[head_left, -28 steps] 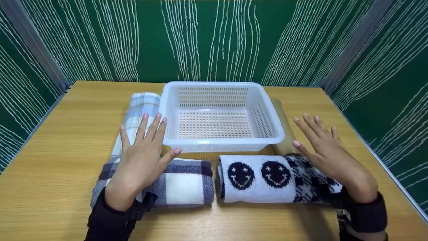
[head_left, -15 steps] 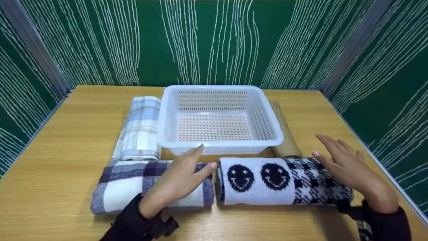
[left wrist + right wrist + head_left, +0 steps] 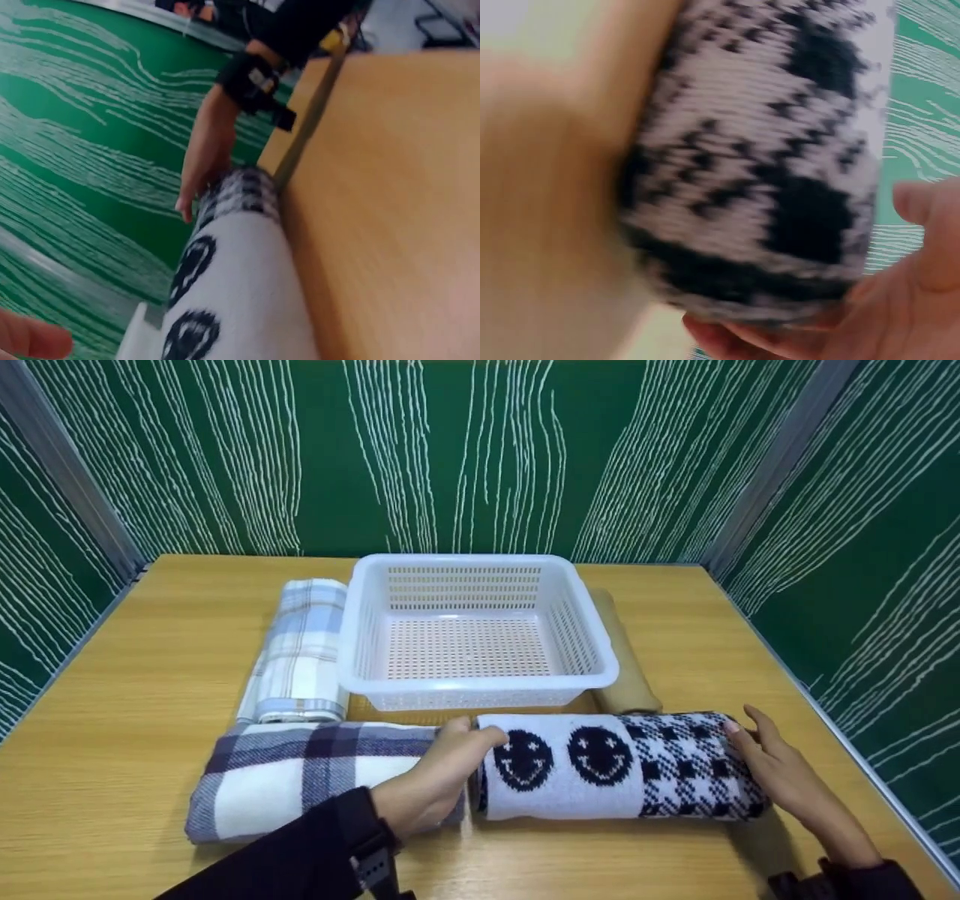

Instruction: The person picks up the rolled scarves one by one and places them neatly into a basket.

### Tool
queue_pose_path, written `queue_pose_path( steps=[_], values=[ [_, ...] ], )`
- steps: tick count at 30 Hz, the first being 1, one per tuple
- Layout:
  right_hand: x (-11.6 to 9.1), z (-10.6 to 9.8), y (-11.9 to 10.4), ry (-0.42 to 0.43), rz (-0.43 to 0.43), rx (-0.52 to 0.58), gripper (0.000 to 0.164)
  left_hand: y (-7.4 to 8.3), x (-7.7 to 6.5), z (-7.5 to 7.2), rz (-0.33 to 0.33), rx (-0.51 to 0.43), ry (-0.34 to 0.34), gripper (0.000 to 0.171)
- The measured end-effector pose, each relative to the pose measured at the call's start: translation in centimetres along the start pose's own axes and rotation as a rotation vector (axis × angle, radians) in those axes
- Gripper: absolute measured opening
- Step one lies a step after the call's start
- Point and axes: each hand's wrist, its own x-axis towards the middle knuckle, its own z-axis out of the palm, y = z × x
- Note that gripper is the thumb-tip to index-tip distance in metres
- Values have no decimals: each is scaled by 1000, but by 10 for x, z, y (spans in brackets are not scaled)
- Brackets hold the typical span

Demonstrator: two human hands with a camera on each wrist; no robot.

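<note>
A rolled black-and-white knit scarf (image 3: pixel 559 769) with smiley faces and a checked end lies across the front of the table. At its left end is my left hand (image 3: pixel 439 784), its thumb overlapping the scarf's edge in the head view; the other fingers are largely hidden there. My right hand (image 3: pixel 787 780) is at the checked end, thumb up and apart from the fingers. In the right wrist view its fingers (image 3: pixel 780 341) lie right at the end of the roll. Left of the scarf lies a folded purple-and-white plaid cloth (image 3: pixel 262 787), partly covered by my left forearm.
A white plastic basket (image 3: pixel 480 684) with slotted sides stands behind the scarf, nothing inside it. A blue-and-white plaid cloth (image 3: pixel 304 652) flanks it on the left, and a tan folded cloth (image 3: pixel 630 667) on the right. Green walls (image 3: pixel 330 457) enclose the wooden table (image 3: pixel 135 682).
My left hand has moved right and down from over the plaid cloths to the scarf's left end. My right hand has come down to its checked end. The camera view has shifted slightly.
</note>
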Motion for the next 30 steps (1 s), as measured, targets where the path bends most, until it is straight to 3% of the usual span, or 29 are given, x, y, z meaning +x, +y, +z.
queue_pose_path(
  steps=[2, 5, 11, 15, 22, 26, 30],
  values=[
    [4, 2, 2, -10, 39, 60, 83, -3, 2, 4, -30, -25, 38, 82],
    [10, 5, 3, -46, 68, 151, 84, -13, 3, 10, -60, -26, 81, 89],
    [18, 7, 3, -163, 188, 279, 91, -38, 4, 21, -97, -92, 164, 97],
    [22, 12, 3, -153, 259, 355, 93, -45, 10, 23, -95, -97, 205, 101],
    [23, 20, 7, -112, 394, 501, 107, -48, 23, 28, -73, -91, 214, 104],
    [23, 20, 9, -136, 436, 560, 113, -49, 31, 27, -116, -129, 189, 107],
    [24, 20, 10, -148, 441, 648, 108, -48, 34, 27, -175, -184, 154, 111]
  ],
)
